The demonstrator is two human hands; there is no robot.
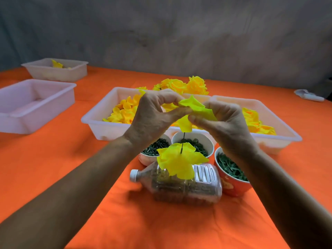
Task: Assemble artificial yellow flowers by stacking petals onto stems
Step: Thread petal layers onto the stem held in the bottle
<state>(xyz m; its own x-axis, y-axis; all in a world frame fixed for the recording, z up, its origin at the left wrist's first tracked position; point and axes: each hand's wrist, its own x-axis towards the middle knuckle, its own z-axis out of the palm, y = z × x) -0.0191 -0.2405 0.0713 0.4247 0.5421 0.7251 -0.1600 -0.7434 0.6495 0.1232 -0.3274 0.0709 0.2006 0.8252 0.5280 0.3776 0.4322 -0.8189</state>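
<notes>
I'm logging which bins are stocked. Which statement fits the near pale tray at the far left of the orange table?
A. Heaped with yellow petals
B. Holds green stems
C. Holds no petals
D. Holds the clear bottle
C: the near left tray shows only its bare pale floor, while the centre tray holds yellow petals.

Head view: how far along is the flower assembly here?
Done: finished flowers are piled behind the trays. In hand: left hand and right hand pinch a petal layer above the stem, which carries one layer. Left: loose petals fill the near tray.
</notes>
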